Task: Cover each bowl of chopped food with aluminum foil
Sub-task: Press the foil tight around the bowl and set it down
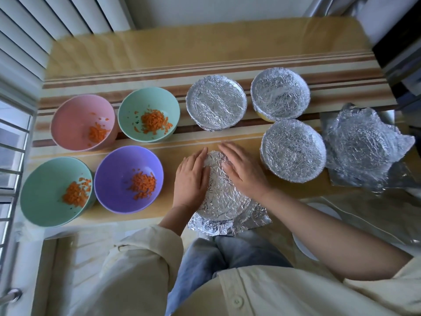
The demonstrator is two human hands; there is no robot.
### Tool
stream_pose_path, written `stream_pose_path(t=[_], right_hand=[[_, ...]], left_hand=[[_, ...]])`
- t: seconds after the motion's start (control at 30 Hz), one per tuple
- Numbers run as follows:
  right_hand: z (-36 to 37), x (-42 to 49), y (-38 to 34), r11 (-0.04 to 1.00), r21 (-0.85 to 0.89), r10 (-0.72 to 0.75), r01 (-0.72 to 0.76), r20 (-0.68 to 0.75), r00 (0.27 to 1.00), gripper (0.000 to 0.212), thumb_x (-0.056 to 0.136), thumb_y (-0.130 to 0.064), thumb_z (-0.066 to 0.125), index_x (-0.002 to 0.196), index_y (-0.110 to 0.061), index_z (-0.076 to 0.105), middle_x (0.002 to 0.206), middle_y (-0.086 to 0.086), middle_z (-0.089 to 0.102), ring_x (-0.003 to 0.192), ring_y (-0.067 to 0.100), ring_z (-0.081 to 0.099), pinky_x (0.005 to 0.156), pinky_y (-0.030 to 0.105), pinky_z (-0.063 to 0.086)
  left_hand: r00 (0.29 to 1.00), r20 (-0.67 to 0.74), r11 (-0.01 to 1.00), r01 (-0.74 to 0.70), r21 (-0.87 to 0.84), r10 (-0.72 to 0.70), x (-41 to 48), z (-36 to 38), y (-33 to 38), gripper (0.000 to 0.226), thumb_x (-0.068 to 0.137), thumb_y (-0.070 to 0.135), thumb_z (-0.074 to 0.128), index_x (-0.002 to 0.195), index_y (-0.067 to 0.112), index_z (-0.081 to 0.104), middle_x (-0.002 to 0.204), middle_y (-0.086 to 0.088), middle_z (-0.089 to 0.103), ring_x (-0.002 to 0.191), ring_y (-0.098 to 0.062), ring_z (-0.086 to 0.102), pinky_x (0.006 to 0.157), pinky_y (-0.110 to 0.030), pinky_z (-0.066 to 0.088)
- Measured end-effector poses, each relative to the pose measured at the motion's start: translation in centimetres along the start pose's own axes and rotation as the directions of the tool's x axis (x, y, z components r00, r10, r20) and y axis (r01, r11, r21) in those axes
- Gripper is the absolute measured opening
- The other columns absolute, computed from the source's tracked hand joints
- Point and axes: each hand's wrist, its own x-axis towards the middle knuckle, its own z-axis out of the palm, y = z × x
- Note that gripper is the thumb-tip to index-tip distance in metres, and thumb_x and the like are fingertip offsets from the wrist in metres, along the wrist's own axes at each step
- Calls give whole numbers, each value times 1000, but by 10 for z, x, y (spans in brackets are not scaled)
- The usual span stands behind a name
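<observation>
Foil is being pressed down over the fourth bowl (pixel 218 195) at lower centre of the frame, near the desk (pixel 159 53) edge. Both hands lie flat and spread on it, the left hand (pixel 191 179) along its left rim, the right hand (pixel 243 169) on the upper right. Loose foil flares at the near edge, so crimping that skirt under the rim looks like the next need. Three covered bowls (pixel 280 96) sit to the upper right; four open bowls of chopped carrot (pixel 128 179) wait at left. Spare foil sheets (pixel 364 147) lie at right.
</observation>
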Motion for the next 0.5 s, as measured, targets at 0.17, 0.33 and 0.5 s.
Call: stream_pose_path(t=[0.17, 0.33, 0.5], right_hand=[[0, -47, -36, 916, 273, 367, -294, -274, 889, 54, 99, -30, 39, 144, -1, 33, 149, 15, 34, 140, 23, 30, 116, 38, 25], [20, -76, -70, 688, 470, 694, -554, -199, 692, 65, 99, -34, 42, 150, -2, 18, 158, 12, 12, 146, 17, 8, 119, 32, 8], [36, -73, -72, 609, 573, 754, -548, -205, 624, 65, 101, -38, 36, 152, -7, 11, 160, 5, 7, 145, 9, 5, 119, 28, 6]], left_hand=[[992, -49, 990, 113, -85, -118, -12, 0, -2, 52, 98, 29, 37, 140, 0, 47, 141, -18, 53, 130, -33, 50, 108, -47, 40], [975, -99, 970, 183, -160, -200, -21, -5, 2, 62, 97, 35, 31, 144, -5, 39, 148, -23, 43, 137, -37, 42, 115, -38, 26], [976, -62, 960, 190, -204, -206, -23, 0, 4, 57, 100, 31, 32, 145, -4, 38, 150, -22, 41, 140, -34, 38, 116, -33, 24]])
